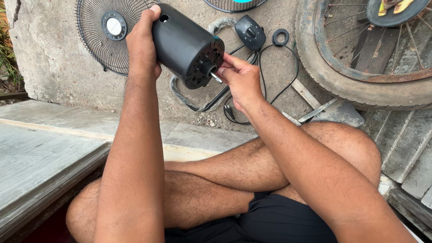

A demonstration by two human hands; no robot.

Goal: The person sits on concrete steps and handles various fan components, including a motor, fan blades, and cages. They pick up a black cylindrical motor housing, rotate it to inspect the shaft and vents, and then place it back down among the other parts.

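Hands meet over the concrete floor (54,67), both on one thing: a black cylindrical fan motor housing (185,45), held in the air above the person's crossed legs. The left hand (143,42) is wrapped around the rear of the housing, at about nine o'clock from its middle, fingers clenched over the top. The housing's long axis runs from ten o'clock down to four o'clock, with the vented front face turned toward the person. From that face a short metal shaft (215,77) sticks out along the same axis. The right hand (240,81) sits at four o'clock from the housing, just beside the face, thumb and fingertips pinched on the shaft's tip. So the right hand is the nearer one to the shaft, and the left only steadies the body.

On the floor beyond, a wire fan guard (103,40) lies at eleven o'clock. A black control box (250,31) with its cable (279,90) lies at one o'clock, and an old tyre (333,76) at two o'clock.
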